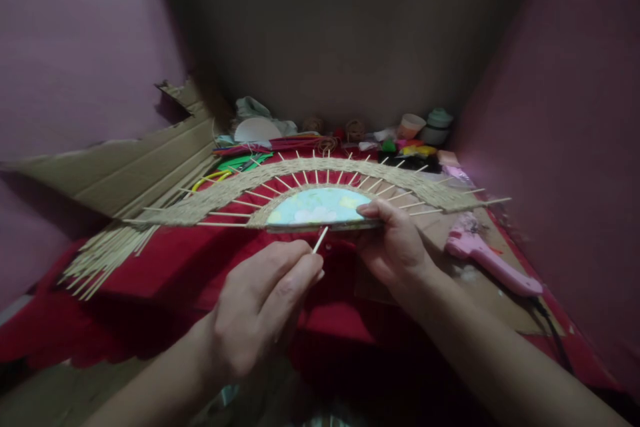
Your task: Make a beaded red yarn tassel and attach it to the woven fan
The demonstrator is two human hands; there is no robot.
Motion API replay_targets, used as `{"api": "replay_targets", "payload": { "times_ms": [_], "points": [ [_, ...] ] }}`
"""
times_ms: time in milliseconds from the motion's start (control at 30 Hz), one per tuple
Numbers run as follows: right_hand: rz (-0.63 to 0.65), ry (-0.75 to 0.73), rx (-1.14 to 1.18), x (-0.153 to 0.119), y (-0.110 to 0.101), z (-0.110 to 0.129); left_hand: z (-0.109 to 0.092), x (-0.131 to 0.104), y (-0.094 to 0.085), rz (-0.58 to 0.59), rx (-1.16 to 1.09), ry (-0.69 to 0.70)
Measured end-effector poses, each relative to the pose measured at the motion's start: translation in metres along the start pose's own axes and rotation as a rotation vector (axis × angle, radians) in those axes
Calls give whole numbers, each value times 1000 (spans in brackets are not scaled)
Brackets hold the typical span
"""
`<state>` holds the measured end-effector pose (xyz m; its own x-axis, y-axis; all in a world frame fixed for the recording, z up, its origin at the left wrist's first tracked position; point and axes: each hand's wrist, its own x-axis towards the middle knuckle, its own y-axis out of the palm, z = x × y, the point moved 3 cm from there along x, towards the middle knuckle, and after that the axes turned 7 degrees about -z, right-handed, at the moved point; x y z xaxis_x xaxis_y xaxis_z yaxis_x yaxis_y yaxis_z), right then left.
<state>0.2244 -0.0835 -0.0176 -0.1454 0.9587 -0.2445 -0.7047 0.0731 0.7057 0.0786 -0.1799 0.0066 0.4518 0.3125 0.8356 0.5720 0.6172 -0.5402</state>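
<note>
A half-round woven fan [320, 205] hangs above the red cloth, its light blue, patterned centre ringed by thin sticks and a braided straw-coloured band [240, 181]. My right hand [397, 240] grips the flat lower edge near the right end of the centre, thumb on top and fingers underneath. Pinched in my left hand [267, 297] is a thin wooden stick [321, 240], its upper tip close to the fan's lower edge. Whether the tip touches the fan I cannot tell.
A bundle of sticks [107, 257] lies at left beside a bent cardboard sheet [130, 177]. At right, a pink glue gun [493, 259] with a cord rests on flat cardboard. Behind stand an orange-white cup [411, 126], a lidded jar [437, 127] and several craft supplies.
</note>
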Motion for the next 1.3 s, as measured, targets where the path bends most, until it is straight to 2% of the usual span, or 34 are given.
{"api": "replay_targets", "payload": {
  "times_ms": [133, 200, 300, 400, 500, 567, 633, 667, 733, 867, 933, 1000, 1300],
  "points": [
    [22, -6, 0, 0, -2, 1, -4, 5, -1, -44, 11, -10],
    [17, -25, -10, 0, -4, 1, -3, 11, 0, -82, -13, -73],
    [-6, -74, -27, 1, -6, 2, 10, 19, 1, -122, -164, -400],
    [6, -104, -24, 2, -4, 3, 28, 18, 1, -211, -420, -752],
    [-5, -108, 3, 3, -3, 5, 42, 12, -3, -362, -692, -983],
    [-19, -94, 33, 3, -3, 6, 46, 8, -7, -488, -762, -1056],
    [-22, -69, 49, 3, -3, 5, 43, 6, -11, -537, -751, -1032],
    [-22, -56, 52, 3, -3, 4, 39, 6, -12, -521, -723, -989],
    [-28, -43, 51, 2, -3, 4, 29, 9, -12, -414, -641, -842],
    [-43, -45, 36, 1, -3, 3, 9, 11, -8, -144, -476, -447],
    [-33, -32, 23, 1, -3, 2, 6, 10, -5, -95, -411, -325],
    [-22, -20, 16, 0, -2, 2, 7, 8, -2, -92, -364, -279],
    [-16, 2, 2, 0, -2, 0, 15, 4, 6, -127, -316, -246]
  ]
}}
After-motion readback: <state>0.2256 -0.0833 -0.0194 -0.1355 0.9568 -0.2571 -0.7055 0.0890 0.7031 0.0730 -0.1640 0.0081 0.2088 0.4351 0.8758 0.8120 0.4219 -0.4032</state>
